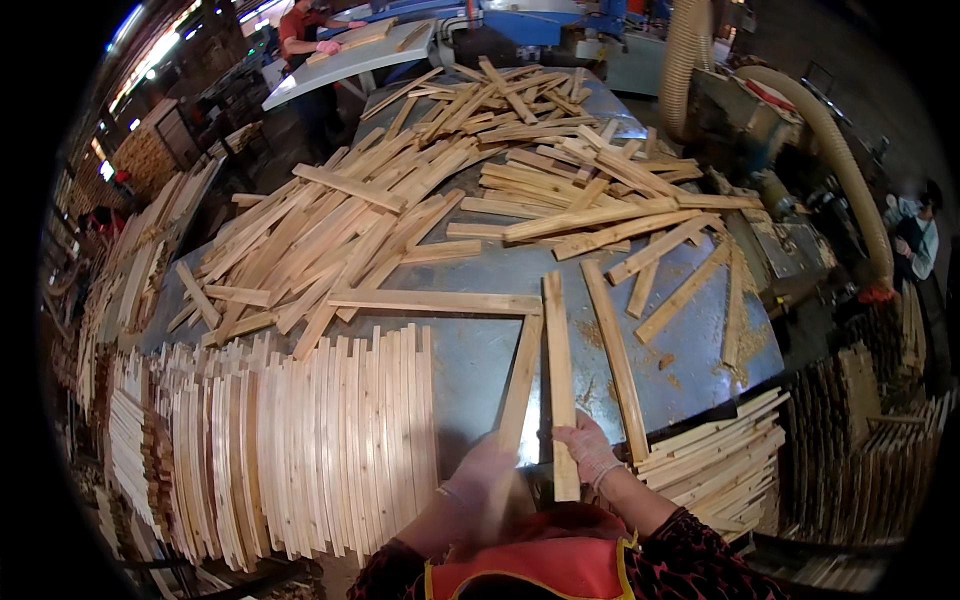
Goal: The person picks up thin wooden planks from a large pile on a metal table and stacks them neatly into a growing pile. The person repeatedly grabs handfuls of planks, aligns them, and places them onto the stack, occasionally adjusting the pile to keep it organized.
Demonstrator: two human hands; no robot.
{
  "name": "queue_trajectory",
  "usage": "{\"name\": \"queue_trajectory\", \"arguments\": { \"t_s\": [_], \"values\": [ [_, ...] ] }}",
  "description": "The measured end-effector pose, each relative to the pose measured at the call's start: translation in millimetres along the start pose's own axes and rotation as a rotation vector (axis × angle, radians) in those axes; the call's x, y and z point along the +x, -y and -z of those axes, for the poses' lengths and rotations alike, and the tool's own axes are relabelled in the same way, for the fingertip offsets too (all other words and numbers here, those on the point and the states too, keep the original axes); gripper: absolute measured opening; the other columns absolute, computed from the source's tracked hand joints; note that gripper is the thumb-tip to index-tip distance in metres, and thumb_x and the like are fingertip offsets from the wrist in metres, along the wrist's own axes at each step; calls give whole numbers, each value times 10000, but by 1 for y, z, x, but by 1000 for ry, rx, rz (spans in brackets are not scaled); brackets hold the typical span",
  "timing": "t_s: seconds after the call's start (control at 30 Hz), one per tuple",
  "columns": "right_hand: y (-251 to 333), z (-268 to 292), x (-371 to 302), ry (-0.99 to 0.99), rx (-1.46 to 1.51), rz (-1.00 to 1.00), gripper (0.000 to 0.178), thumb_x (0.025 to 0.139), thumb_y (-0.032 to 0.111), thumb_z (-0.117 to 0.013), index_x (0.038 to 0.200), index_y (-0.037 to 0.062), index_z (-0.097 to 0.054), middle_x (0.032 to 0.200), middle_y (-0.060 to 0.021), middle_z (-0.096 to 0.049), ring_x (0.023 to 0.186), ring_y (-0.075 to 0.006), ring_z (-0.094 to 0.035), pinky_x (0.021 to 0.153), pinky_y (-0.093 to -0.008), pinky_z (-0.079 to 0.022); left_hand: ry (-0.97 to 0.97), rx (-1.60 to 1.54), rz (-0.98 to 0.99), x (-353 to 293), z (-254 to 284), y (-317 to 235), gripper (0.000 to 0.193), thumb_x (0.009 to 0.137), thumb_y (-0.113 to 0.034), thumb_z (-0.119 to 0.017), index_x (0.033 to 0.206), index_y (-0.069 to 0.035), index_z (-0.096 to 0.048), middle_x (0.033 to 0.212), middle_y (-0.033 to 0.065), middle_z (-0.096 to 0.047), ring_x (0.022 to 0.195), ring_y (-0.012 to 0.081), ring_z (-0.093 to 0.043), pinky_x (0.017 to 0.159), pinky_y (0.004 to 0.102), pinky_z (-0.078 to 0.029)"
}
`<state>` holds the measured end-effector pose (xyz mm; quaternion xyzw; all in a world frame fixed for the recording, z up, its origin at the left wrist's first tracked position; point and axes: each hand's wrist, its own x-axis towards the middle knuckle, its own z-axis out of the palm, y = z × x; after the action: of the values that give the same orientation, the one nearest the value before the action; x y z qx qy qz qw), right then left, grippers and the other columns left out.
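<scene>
Right hand [588,452] grips one wooden slat [559,380], left hand [480,480] another slat [521,385]; align both ends squarely against the metal surface [470,360] before stacking.

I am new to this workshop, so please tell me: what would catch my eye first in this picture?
First, the big loose heap of wooden slats sprawled over the grey metal table, filling its far half. Next, the neat row of sorted slats standing side by side at the near left edge. At the bottom centre, the left hand and right hand, both gloved, each hold one slat pointing away.
</scene>
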<state>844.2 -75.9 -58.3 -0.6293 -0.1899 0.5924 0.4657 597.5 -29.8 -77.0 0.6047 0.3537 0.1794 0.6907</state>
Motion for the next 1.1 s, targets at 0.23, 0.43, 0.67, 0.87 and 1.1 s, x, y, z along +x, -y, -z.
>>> {"name": "queue_trajectory", "arguments": {
  "t_s": [0.23,0.43,0.67,0.87,1.1],
  "values": [
    [-10,82,-75,-319,-111,187,629,972,132,-625,1575,103,-450,1072,-127,-705,905,-220,-676,857,-391,-561,227,1178,-204,-54,-11,-3,416,981,-185,-635,1370,-36,-629,1110,141,-730,1037,308,-716,929,398,-558],
    [-58,220,-100,-1079,151,220,651,991,189,-622,1599,62,-425,1189,-233,-710,1036,-338,-686,925,-410,-550,-166,774,76,-10,-55,-35,634,888,-244,-732,1467,-49,-564,1144,191,-707,1001,409,-716,860,490,-581],
    [-145,321,-98,-1500,247,-3,457,966,165,-618,1400,25,-592,1036,-168,-729,920,-340,-679,823,-460,-559,-399,1189,285,46,-59,-13,728,854,-294,-767,1482,-21,-520,1275,234,-643,1127,438,-668,962,525,-542],
    [-141,341,-46,-745,49,-136,423,967,347,-656,1091,-56,-693,847,-179,-732,676,-275,-675,703,-463,-548,-341,1086,367,64,-62,-38,441,842,-397,-796,1080,-33,-724,1029,233,-727,985,440,-717,851,545,-580],
    [26,273,-59,252,-562,-181,461,990,460,-707,1167,39,-769,970,-145,-760,812,-148,-699,731,-336,-573,-289,766,362,57,-35,4,666,869,-325,-760,1484,-162,-562,1210,206,-703,1093,424,-689,918,502,-559]
  ]
}}
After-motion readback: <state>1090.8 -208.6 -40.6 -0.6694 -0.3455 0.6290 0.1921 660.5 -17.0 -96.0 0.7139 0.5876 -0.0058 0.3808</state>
